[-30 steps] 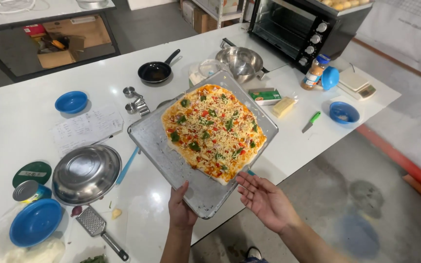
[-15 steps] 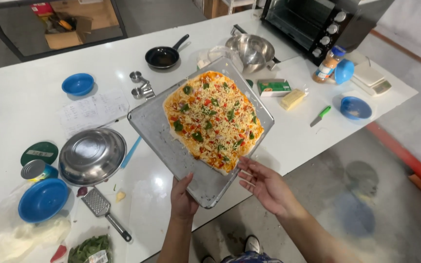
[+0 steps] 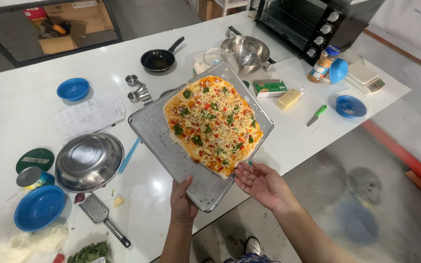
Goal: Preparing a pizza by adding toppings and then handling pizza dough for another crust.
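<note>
Grey metal, the baking tray point(image 3: 171, 146) sits at the centre of the frame above the white counter point(image 3: 25, 112), carrying an uncooked pizza point(image 3: 213, 124) topped with cheese, red bits and green leaves. The left hand point(image 3: 182, 202) has its fingers clamped on the tray's near edge, thumb on top. The right hand point(image 3: 261, 184) lies palm up, fingers spread, just under the tray's lower right rim; a countertop oven point(image 3: 313, 22) stands at the upper right.

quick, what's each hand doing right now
Left hand: closed on the near edge of the baking tray, which carries the uncooked pizza.
Right hand: open, palm up, fingers at the tray's near right edge.
</note>
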